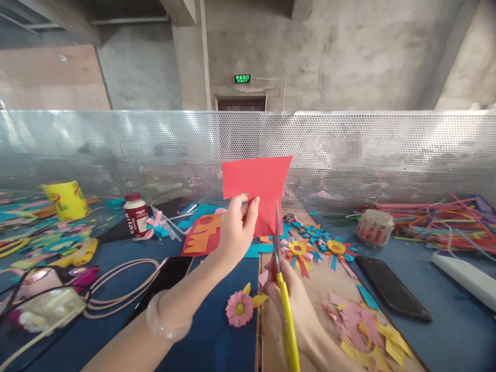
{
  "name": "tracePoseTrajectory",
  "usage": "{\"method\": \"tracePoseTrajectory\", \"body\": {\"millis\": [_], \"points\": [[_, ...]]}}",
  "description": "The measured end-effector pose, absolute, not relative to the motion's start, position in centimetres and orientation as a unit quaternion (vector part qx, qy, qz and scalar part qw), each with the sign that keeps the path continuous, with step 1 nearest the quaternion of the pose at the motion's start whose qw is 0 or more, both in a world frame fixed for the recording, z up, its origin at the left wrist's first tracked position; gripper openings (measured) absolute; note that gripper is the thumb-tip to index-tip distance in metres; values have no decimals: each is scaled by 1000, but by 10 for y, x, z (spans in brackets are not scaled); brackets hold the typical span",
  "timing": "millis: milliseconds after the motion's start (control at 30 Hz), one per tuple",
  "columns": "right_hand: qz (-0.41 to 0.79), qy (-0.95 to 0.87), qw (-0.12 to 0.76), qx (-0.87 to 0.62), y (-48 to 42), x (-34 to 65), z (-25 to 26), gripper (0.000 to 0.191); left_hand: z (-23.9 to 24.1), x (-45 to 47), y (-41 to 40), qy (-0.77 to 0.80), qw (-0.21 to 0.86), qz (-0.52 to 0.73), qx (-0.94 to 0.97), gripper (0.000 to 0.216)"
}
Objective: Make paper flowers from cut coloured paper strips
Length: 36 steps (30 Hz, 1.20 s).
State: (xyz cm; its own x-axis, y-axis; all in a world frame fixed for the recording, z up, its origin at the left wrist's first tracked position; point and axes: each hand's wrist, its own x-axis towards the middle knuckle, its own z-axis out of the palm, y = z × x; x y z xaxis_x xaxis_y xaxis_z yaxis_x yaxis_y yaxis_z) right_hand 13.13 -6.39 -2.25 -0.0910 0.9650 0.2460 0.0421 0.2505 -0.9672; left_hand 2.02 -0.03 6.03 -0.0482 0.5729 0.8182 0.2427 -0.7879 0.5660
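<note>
A sheet of red paper (258, 178) is held up above the table by my left hand (242, 222), thumb and fingers pinching its lower part. Yellow-handled scissors (284, 305) are gripped in my right hand (289, 287), blades pointing up. Their blades lie along the right edge of the red paper; whether they are cutting into it I cannot tell. Below the hands, a pink paper flower (240, 308) with yellow leaves lies on the blue surface. Beyond my right hand sit several paper flowers with yellow centres (297, 248).
To the left are a coffee bottle (136, 217), a yellow roll (65, 200), a coiled cable (116, 289) and a power strip (50, 310). A black phone (393, 287), paper scraps (364, 330) and a glass jar (374, 227) lie right. A perforated metal screen (116, 150) stands behind.
</note>
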Motion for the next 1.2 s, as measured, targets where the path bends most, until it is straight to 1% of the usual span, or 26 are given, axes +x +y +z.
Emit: {"method": "tracePoseTrajectory", "body": {"millis": [667, 900, 1067, 1200], "points": [[420, -590, 525, -446, -60, 131, -28, 9, 61, 19, -1, 307, 102, 643, 694, 11], [411, -575, 546, -451, -62, 129, -27, 8, 60, 21, 1, 283, 85, 658, 692, 11], [401, -570, 537, -476, -63, 128, -26, 4, 60, 21, 1, 284, 100, 652, 696, 13], [390, -564, 551, -474, -61, 127, -29, 4, 60, 21, 0, 285, 115, 652, 693, 14]]}}
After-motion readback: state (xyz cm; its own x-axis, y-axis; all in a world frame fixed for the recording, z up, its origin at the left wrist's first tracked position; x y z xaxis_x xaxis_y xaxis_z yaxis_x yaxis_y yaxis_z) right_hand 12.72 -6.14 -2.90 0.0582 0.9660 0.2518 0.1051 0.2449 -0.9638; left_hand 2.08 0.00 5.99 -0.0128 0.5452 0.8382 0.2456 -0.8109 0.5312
